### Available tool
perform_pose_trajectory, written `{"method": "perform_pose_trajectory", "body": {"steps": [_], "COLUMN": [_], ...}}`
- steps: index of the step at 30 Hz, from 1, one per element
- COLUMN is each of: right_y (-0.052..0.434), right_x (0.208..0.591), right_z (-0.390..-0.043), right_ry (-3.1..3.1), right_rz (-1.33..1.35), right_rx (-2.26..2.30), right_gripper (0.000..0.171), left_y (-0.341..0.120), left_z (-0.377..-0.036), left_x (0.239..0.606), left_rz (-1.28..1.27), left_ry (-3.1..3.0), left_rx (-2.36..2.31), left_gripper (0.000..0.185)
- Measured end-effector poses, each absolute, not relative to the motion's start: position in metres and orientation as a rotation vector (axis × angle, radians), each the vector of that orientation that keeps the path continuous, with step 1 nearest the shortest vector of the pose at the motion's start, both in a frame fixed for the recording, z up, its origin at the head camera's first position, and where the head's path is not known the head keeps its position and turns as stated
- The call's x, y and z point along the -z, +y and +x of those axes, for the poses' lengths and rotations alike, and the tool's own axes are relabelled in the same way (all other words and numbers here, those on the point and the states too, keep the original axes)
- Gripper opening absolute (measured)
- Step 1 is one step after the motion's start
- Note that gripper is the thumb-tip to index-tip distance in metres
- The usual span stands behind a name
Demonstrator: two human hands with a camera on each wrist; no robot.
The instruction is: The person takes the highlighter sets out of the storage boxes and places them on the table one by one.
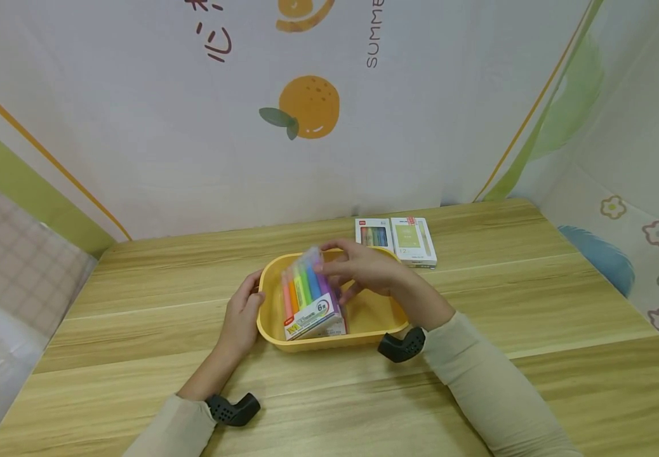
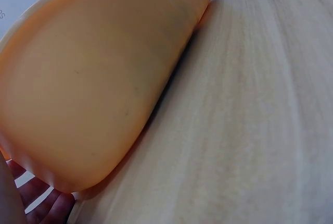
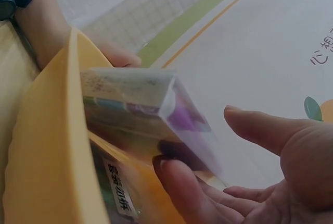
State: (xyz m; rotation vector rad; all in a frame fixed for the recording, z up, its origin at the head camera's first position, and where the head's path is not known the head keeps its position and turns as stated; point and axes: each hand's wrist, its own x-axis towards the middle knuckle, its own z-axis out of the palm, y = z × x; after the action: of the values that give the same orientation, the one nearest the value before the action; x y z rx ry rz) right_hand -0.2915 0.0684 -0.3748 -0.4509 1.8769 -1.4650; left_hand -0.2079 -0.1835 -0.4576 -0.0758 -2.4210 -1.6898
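Observation:
A yellow plastic basket (image 1: 329, 343) sits on the wooden table. Its left end is gripped by my left hand (image 1: 244, 314), with the thumb at the rim; the left wrist view has fingers (image 2: 49, 203) curled at its lower edge. Inside, a clear pack of highlighters (image 1: 309, 289) in rainbow colours leans up, tilted, over another package (image 1: 338, 327). My right hand (image 1: 372, 270) is over the basket beside the purple end of the pack. In the right wrist view its thumb (image 3: 255, 125) stands away from the pack, while a bent finger (image 3: 179, 185) is right at the pack's side.
Behind the basket's right end lie two flat boxes on the table: one with a row of coloured sticks (image 1: 374, 233), the other white and green (image 1: 413, 241). A white curtain (image 1: 192, 158) with fruit prints hangs along the table's back edge.

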Motion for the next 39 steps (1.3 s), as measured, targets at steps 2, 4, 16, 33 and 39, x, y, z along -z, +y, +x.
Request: {"method": "perform_pose_trajectory", "body": {"steps": [2,4,16,33,39], "right_y": [0.0680,0.0677,0.0668,0.0641,0.0639], "right_x": [0.3749,0.3751,0.3770,0.3776,0.3759], "right_z": [-0.2913,-0.2913,-0.2901,-0.2871,-0.2854], "right_ry": [1.872,1.864,1.840,1.856,1.862], "right_rz": [-0.461,-0.476,-0.540,-0.558,-0.534], "right_rx": [1.460,1.462,1.462,1.403,1.401], "right_gripper": [0.062,0.063,0.060,0.064,0.069], "left_y": [-0.1835,-0.1835,-0.1838,-0.1838,-0.1837], "left_z": [-0.2078,-0.2078,-0.2082,-0.2080,-0.2082], "left_x": [0.4575,0.4574,0.4577,0.4574,0.4573], "left_rz": [-0.076,-0.077,-0.090,-0.073,-0.075], "left_ry": [-2.420,-2.421,-2.415,-2.431,-2.430], "left_rx": [1.691,1.690,1.688,1.680,1.680], "left_gripper": [0.048,0.048,0.048,0.048,0.048]}}
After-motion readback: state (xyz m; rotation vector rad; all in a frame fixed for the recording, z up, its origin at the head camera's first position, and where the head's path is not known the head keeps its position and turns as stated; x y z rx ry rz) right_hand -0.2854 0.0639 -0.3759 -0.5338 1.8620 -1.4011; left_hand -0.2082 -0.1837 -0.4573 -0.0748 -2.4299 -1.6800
